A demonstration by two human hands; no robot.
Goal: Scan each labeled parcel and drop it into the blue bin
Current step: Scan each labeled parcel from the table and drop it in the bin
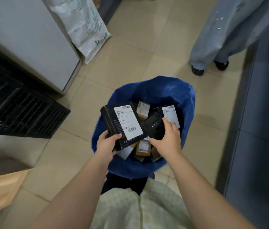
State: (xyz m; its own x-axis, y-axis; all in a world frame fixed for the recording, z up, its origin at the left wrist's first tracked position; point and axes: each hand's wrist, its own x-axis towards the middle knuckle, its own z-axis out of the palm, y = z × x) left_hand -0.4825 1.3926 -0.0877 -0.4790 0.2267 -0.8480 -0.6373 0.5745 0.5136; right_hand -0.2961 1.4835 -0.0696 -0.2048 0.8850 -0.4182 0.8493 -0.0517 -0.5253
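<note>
Labeled parcel [112, 123]: a flat black box with a white shipping label [128, 123] facing up and a barcode at each end of the label. It is held tilted above the left half of the blue bin [156, 86], over the contents below.

Left hand [108, 143]: grasps the parcel at its near lower corner. The thumb lies on the labeled face just beside the label, and the fingers are hidden beneath the box. The bulk of the box extends forward and away from the grip.

Right hand [168, 138]: closed around a black handheld scanner [152, 127], with the index finger extended along its far side. The scanner sits just beside the parcel's right edge, near the lower barcode. Whether the two touch cannot be told.

Bin contents: several parcels, including a dark labeled box [170, 113] at the right and brown boxes [142, 109] at the far side and under the hands.

Surroundings: the bin stands on a beige tiled floor [130, 55]. A second person's legs [221, 38], in pale blue trousers, stand beyond it, well apart
</note>
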